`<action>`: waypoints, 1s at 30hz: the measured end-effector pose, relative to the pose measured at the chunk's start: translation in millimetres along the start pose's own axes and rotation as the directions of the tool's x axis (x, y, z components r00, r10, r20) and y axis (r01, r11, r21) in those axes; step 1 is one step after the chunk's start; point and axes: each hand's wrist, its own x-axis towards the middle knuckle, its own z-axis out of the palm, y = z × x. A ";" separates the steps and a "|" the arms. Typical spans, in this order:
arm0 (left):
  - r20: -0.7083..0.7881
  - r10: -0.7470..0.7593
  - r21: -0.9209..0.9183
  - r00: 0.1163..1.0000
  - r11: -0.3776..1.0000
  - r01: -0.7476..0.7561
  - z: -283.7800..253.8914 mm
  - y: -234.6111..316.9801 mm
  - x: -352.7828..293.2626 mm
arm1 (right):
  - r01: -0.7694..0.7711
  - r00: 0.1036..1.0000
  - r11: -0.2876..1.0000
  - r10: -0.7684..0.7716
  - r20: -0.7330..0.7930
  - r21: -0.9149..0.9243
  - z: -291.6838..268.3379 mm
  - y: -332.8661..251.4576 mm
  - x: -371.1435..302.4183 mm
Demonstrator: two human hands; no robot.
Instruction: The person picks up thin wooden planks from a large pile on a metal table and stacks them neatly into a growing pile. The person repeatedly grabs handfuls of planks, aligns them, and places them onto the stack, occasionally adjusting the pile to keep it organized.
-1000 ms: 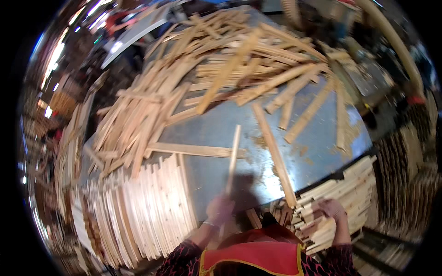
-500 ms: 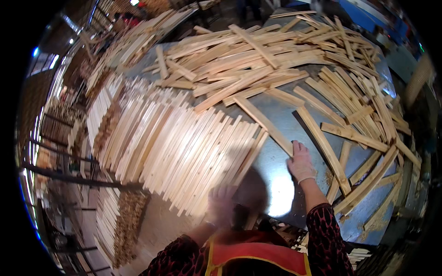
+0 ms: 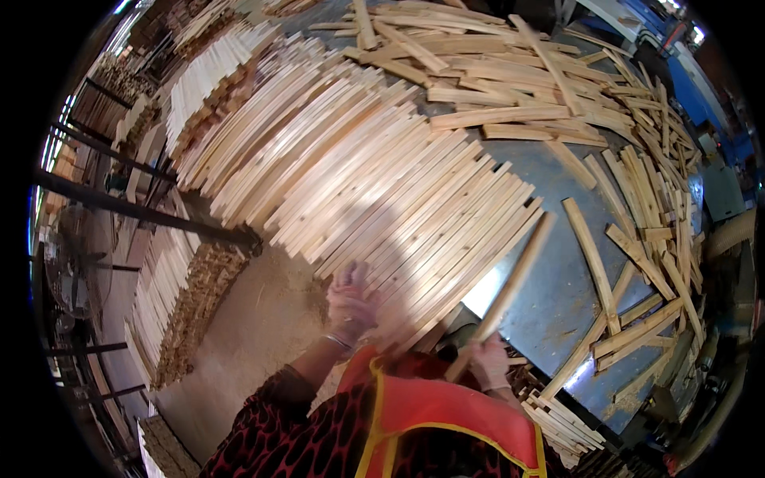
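Observation:
A single wooden strip (image 3: 518,277) slants up and away from my gloved right hand (image 3: 488,362), whose fingers are closed around its near part, close to my red apron. It lies just right of a row of wooden strips (image 3: 398,207) set side by side on the metal table, their ends roughly lined up. My left hand (image 3: 351,307), also gloved, is beside the near-left ends of that row. Its fingers are stretched out and slightly blurred, holding nothing I can see. Whether it touches the row is unclear.
Loose wooden strips (image 3: 510,76) lie in a jumbled pile across the far side of the metal table (image 3: 570,279), with more scattered (image 3: 637,319) at the right. Stacked strips (image 3: 199,303) and a dark metal bar (image 3: 135,209) stand at the left.
My right hand has taken hold of a strip from the table and drawn it back toward my body. My left hand has shifted slightly left, and the view has turned leftward.

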 end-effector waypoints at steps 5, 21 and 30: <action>-0.025 -0.576 -0.502 0.817 0.714 0.488 -13.5 -53.4 -25.0 | 0.203 0.962 0.937 -0.245 0.119 0.285 20.9 -14.3 42.0; 0.670 0.243 -0.202 0.701 0.969 -0.143 -20.8 78.5 -6.3 | 0.276 0.958 0.632 -0.120 -0.261 0.724 -93.7 0.7 167.4; 0.479 -0.139 -0.074 0.867 0.978 0.197 59.7 167.8 125.4 | 0.199 0.968 0.968 -0.219 0.120 0.155 -135.8 2.1 191.1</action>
